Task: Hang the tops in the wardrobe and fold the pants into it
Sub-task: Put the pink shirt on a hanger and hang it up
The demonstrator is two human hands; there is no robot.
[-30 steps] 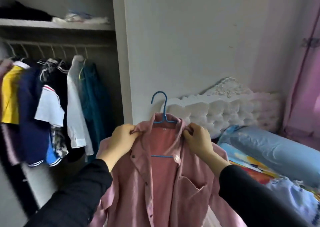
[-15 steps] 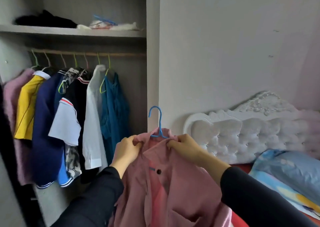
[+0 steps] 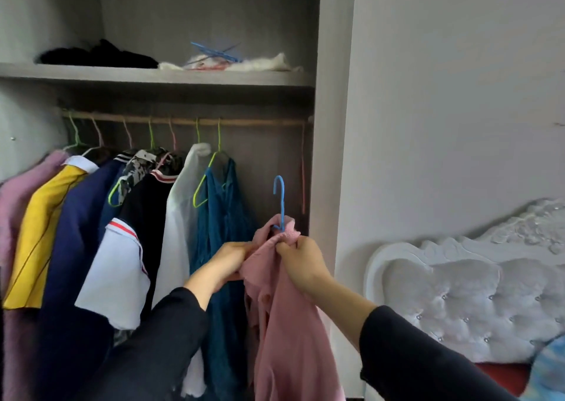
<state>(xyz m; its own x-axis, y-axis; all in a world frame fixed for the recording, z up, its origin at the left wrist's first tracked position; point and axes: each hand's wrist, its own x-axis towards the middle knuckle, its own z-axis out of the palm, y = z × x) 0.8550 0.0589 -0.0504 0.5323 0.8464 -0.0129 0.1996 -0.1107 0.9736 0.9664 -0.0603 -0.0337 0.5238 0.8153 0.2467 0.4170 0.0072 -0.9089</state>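
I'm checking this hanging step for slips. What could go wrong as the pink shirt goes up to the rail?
The left hand and right hand grip the pink shirt at its collar, not the blue hanger, so it might tilt or slip out on the lift. Free rail is a short stretch between the teal top and the side wall; the hook may snag there.
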